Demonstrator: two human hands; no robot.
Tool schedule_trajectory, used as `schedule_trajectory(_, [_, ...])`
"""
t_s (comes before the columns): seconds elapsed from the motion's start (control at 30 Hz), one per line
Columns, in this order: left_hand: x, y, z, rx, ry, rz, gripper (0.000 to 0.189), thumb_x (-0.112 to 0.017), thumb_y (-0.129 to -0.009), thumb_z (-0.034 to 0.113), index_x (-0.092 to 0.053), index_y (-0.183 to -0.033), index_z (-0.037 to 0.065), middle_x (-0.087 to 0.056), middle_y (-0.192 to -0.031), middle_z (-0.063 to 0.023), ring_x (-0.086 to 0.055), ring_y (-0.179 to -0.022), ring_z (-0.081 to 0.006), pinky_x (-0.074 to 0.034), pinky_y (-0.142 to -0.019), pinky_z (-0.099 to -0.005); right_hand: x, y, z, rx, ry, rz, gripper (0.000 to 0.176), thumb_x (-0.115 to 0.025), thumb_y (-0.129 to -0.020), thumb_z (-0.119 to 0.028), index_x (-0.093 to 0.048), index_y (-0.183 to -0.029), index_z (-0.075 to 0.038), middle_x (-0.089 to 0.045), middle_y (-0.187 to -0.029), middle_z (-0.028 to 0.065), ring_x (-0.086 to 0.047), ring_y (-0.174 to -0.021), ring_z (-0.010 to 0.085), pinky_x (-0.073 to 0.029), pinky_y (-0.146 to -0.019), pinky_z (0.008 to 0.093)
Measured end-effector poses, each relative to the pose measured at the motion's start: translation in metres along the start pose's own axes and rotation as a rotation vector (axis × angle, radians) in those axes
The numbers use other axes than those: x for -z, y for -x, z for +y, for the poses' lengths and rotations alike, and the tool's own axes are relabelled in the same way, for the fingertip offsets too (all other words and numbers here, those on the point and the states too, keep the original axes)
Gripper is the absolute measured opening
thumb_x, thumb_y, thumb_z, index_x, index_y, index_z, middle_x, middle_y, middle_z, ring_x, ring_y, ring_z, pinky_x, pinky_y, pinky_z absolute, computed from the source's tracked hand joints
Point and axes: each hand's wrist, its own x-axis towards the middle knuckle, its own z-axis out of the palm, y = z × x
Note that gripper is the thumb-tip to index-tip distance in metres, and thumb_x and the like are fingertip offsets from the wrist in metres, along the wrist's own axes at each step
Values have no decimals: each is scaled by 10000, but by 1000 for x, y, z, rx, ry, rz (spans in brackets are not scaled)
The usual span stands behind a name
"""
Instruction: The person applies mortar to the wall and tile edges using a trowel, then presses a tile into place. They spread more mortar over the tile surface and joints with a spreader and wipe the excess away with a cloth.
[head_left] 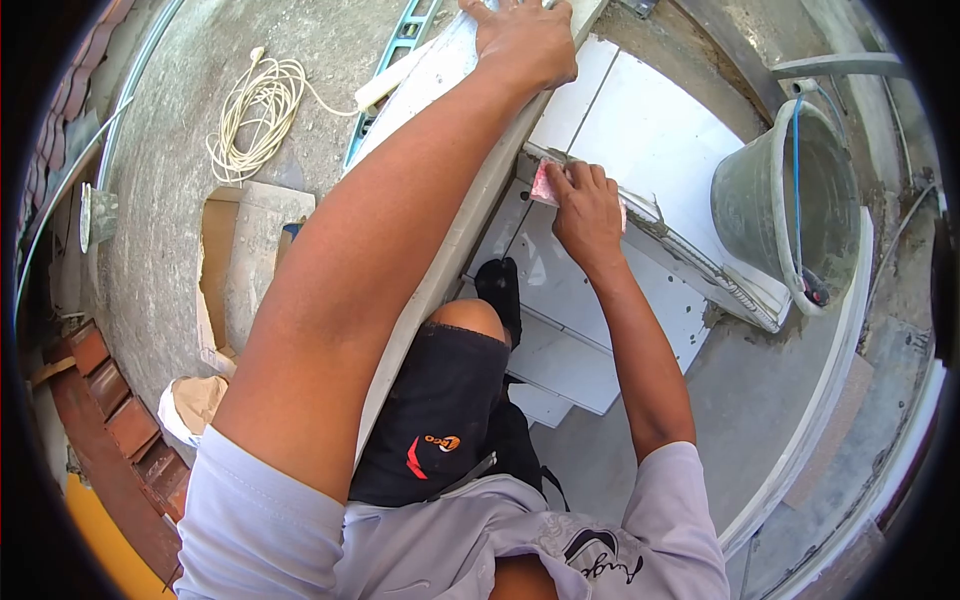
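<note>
My right hand (590,212) is closed around a pink, white-flecked sponge (546,181). It presses the sponge against the front edge of a white-tiled stair step (655,135), where grey mortar shows along the joint. At the top of the view, my left hand (522,42) lies on a long white surface on top of the low wall (440,262), thumb spread. Its fingertips are cut off by the frame edge. Lower white tiles (560,275), speckled with dark spots, lie below my right hand, beside my foot.
On the right, a grey bucket (745,190) stands on the upper step. Beyond the wall are a coiled cream cable (262,115), a blue spirit level (405,38) and an open cardboard box (255,225). Roof tiles (130,435) are at lower left.
</note>
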Motion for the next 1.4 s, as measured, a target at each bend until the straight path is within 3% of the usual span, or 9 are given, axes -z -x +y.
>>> schedule_trajectory(0.17, [-8, 0, 2, -6, -29, 66, 651, -528, -879, 257, -434, -1497, 78, -359, -1582, -244, -264, -1498, -434, -118, -1114, -791, -30, -2, -5, 94, 107, 255, 459, -623, -778, -35, -636, -1236, -65, -605, -1058, 96, -566, -1032, 282, -431, -859, 416])
schedule_trajectory(0.27, [-1, 8, 2, -31, 37, 35, 656, -530, -875, 258, -434, -1499, 78, -347, -1591, -240, -264, -1497, -437, -118, -1111, -793, -14, 4, -6, -20, -154, -51, 466, -617, -774, -15, -634, -1238, -62, -607, -1052, 95, -571, -1034, 289, -435, -865, 426])
schedule_trajectory(0.43, [-4, 6, 5, 13, -109, 63, 690, -648, -846, 345, -478, -1494, 178, -323, -1613, -193, -250, -1507, -425, -175, -1134, -748, -1, -26, 15, -97, -28, 48, 476, -643, -766, -32, -669, -1235, -108, -633, -1019, 112, -603, -991, 295, -478, -832, 408])
schedule_trajectory(0.57, [0, 4, 8, 28, -181, 34, 781, -729, -808, 366, -445, -1527, 250, -245, -1651, -168, -210, -1516, -444, -174, -1102, -796, 19, -32, 18, -84, -238, -398, 494, -636, -721, -18, -723, -1196, -121, -679, -1077, 114, -627, -1022, 290, -522, -879, 407])
schedule_trajectory(0.7, [-12, -2, 1, 21, -170, 71, 770, -723, -825, 399, -440, -1530, 274, -246, -1655, -159, -228, -1509, -448, -196, -1087, -803, 46, -62, 57, -72, -163, -241, 532, -630, -722, -3, -737, -1208, -192, -695, -1104, 54, -625, -1053, 255, -487, -900, 406])
schedule_trajectory(0.8, [2, 2, 3, 7, 16, 1, 637, -556, -852, 237, -466, -1461, 75, -384, -1561, -230, -301, -1480, -427, -154, -1104, -795, 39, -87, 84, 87, -45, -161, 552, -613, -741, 30, -747, -1184, -270, -695, -1130, -21, -597, -1119, 209, -396, -1000, 430])
schedule_trajectory(1.13, [-7, 2, 0, -6, -24, 23, 616, -565, -850, 218, -475, -1443, 76, -381, -1560, -227, -310, -1475, -419, -161, -1100, -797, 36, -80, 114, 237, -32, -429, 499, -610, -762, 60, -778, -1106, -259, -686, -1150, -33, -584, -1157, 192, -405, -1021, 392])
schedule_trajectory(1.27, [-1, 10, 5, -16, -22, 112, 605, -566, -849, 212, -489, -1433, 73, -384, -1558, -226, -327, -1464, -424, -163, -1097, -798, 16, -98, 117, 305, 32, -47, 526, -612, -757, 55, -778, -1115, -292, -699, -1162, -50, -586, -1167, 183, -402, -1030, 401])
schedule_trajectory(1.4, [5, 5, 4, 5, -19, 35, 598, -573, -846, 213, -501, -1423, 73, -388, -1554, -225, -347, -1451, -425, -170, -1093, -799, 32, -115, 117, 147, 10, -451, 499, -607, -753, 45, -796, -1068, -293, -714, -1155, -58, -603, -1121, 203, -449, -945, 406])
